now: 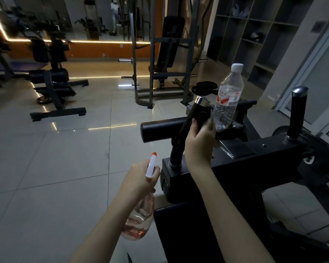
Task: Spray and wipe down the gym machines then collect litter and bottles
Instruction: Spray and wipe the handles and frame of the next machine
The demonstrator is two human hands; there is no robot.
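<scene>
Spray bottle point(139, 219), pink see-through body, hangs below the left hand point(139, 179), lowest and closest to the head camera. Fingers are curled round its neck. The white nozzle point(151, 164) with an orange tip points up and away, toward the machine point(254, 158). No print visible on it.

Up and right of that grip, the right hand point(198, 141) is wrapped round what looks like a dark cloth point(203, 114), clamping it on the handle point(186, 128). Cloth edges are hard to make out against the black grip. The handle's long axis runs from its base below the hand, up and right to the chrome cap point(201, 101) just above the fingers. Judged step: wiping, with strokes along that axis. A black roller pad point(160, 130) sticks out left, behind the grip.

Just right of the right-hand grip and slightly beyond stands the water bottle point(228, 97). It is upright on the machine, white cap on, clear, near empty. It sits very close to the knuckles, and contact cannot be told. The right hand is far nearer to it than the left, so a careless upstroke could knock it. Its label is red and white, with characters too blurred to read.

Further right is a second handle point(297, 111), upright. Beyond lie weight plates point(203, 88) on the floor, a rack point(167, 54), and shelving point(254, 35).
</scene>
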